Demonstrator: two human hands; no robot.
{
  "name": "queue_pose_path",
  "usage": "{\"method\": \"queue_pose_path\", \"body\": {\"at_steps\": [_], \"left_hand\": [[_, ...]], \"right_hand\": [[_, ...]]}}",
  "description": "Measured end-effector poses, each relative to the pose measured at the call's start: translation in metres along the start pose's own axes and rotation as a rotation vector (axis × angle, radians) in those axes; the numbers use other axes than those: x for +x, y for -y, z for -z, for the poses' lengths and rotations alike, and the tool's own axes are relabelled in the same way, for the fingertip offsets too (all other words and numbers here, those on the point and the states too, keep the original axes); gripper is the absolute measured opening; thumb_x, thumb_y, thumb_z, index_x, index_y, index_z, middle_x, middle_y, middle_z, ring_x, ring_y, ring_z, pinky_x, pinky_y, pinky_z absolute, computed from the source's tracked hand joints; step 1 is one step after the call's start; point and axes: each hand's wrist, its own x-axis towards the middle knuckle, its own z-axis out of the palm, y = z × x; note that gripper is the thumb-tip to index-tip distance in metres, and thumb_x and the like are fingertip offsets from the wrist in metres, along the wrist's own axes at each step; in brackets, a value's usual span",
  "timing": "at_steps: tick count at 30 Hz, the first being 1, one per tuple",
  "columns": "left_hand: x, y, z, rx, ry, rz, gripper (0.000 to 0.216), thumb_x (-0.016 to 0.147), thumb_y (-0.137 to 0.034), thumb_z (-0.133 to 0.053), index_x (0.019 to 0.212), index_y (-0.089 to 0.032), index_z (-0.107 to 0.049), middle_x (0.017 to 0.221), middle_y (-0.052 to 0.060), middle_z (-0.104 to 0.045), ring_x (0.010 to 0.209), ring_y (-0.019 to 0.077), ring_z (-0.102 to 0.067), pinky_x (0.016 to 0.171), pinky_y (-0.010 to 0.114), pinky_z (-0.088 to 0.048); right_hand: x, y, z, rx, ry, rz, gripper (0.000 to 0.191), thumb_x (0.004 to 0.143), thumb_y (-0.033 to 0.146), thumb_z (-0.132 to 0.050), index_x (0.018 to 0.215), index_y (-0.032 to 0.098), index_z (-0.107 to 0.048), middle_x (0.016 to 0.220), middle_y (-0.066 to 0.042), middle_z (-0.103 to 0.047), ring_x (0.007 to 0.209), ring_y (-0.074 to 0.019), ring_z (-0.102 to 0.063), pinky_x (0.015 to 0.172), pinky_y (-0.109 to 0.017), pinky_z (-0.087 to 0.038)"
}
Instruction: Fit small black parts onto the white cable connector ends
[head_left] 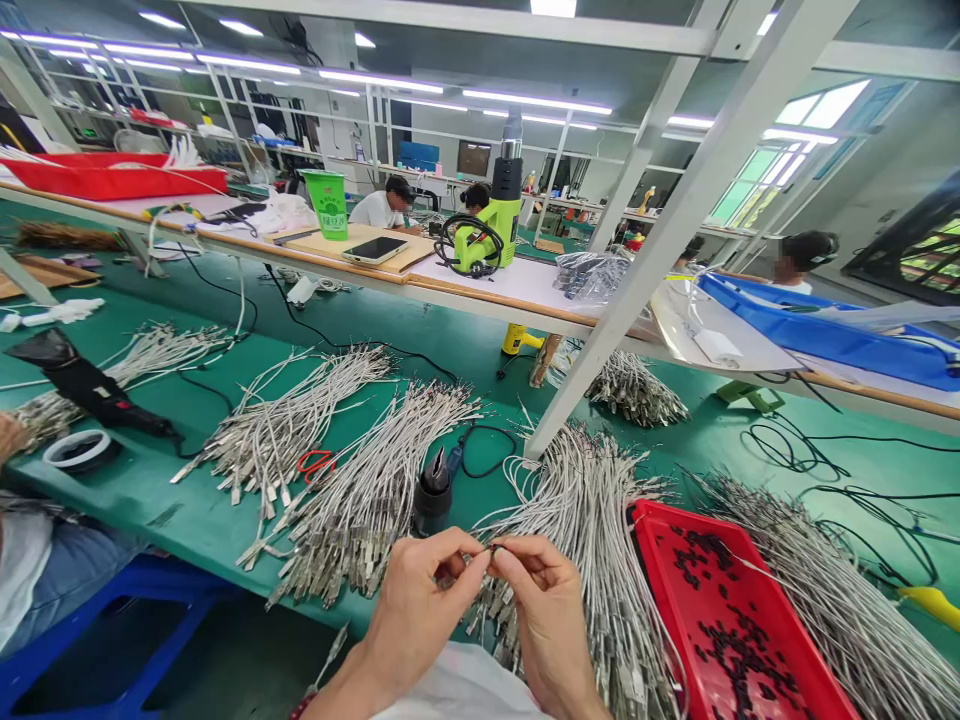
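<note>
My left hand [424, 590] and my right hand [546, 605] meet above the bench's front edge, fingertips pinched together. Between them sits a small dark piece [493, 549], too small to name. Just behind my left hand a dark heat gun [433, 497] stands with its nozzle up. Bundles of white cables with metal plugs lie on both sides: one bundle [367, 490] to the left, another [592, 530] behind and beside my right hand. A red tray [651, 560] holding many small black pieces [739, 650] is to the right. One loose plug [330, 650] shows beside my left forearm.
A slanted white post [652, 230] rises from the green bench [420, 335]. The shelf above carries a green cup [328, 205], a phone [375, 249] and a lime-green heat gun [499, 215]. Black tape [81, 452] lies left, near a seated co-worker [45, 570].
</note>
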Motion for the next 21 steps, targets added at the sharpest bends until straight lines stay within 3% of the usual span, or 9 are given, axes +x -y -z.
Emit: {"method": "queue_pose_path", "body": {"at_steps": [7,15,18,21], "left_hand": [[0.001,0.000,0.003,-0.033,0.067,-0.033,0.026,0.089,-0.028,-0.049,0.075,-0.018,-0.069,0.057,-0.003,-0.059,0.052,0.0097,-0.051,0.054,0.020,-0.036],[0.001,-0.003,0.006,-0.052,0.149,0.036,0.027,0.091,-0.032,-0.048,0.078,-0.019,-0.067,0.061,-0.003,-0.061,0.057,0.0120,-0.053,0.060,0.021,-0.039],[-0.002,0.000,0.008,-0.059,0.193,0.096,0.018,0.088,-0.032,-0.053,0.092,-0.023,-0.068,0.078,-0.002,-0.068,0.074,0.0150,-0.060,0.074,0.023,-0.042],[-0.009,0.009,0.013,-0.055,0.253,0.159,0.035,0.082,-0.031,-0.061,0.117,-0.029,-0.060,0.101,0.000,-0.068,0.094,0.0184,-0.059,0.086,0.026,-0.041]], "right_hand": [[0.001,0.001,0.000,-0.026,0.008,0.001,0.013,0.066,0.027,-0.080,0.074,0.020,-0.074,0.075,-0.004,-0.071,0.072,-0.0171,-0.064,0.067,-0.028,-0.054],[0.002,0.002,0.001,-0.090,0.045,0.022,0.014,0.069,0.027,-0.079,0.080,0.020,-0.073,0.078,-0.002,-0.070,0.074,-0.0147,-0.061,0.070,-0.024,-0.050],[0.005,0.001,0.003,-0.041,0.002,0.029,0.027,0.068,0.027,-0.080,0.092,0.020,-0.070,0.078,-0.002,-0.068,0.072,-0.0135,-0.059,0.065,-0.023,-0.048],[0.008,0.002,0.007,-0.009,-0.030,0.031,0.035,0.070,0.028,-0.079,0.101,0.019,-0.066,0.076,-0.001,-0.067,0.066,-0.0114,-0.057,0.062,-0.022,-0.047]]}}
